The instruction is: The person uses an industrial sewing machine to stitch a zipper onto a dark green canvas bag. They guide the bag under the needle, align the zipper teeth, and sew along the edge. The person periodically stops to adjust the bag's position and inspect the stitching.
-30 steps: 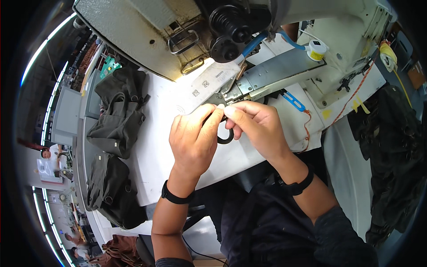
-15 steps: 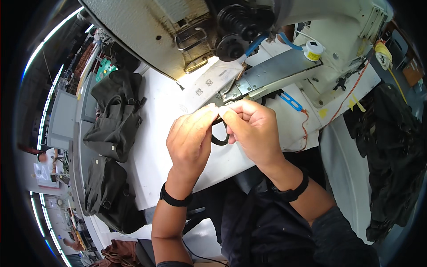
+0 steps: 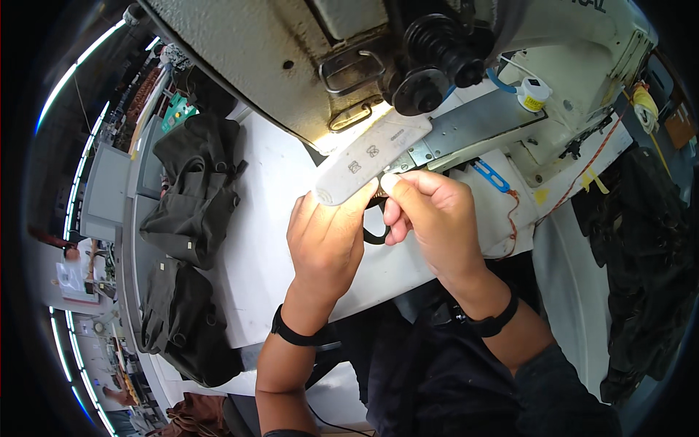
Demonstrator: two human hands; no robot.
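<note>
Both hands, left point(image 3: 325, 240) and right point(image 3: 429, 218), pinch the black strap point(image 3: 375, 234) (mostly hidden); keep each grip tight, feeding it flat toward the machine point(image 3: 408, 65) above.

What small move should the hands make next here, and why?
Probably slide the black strap loop forward toward the machine's metal plate. Both the left hand and right hand pinch it just short of that plate, under the sewing head, so it seems not yet in place.

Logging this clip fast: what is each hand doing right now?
Left hand: closed, pinching the black strap.
Right hand: closed, pinching the same strap at the sewing machine.
</note>
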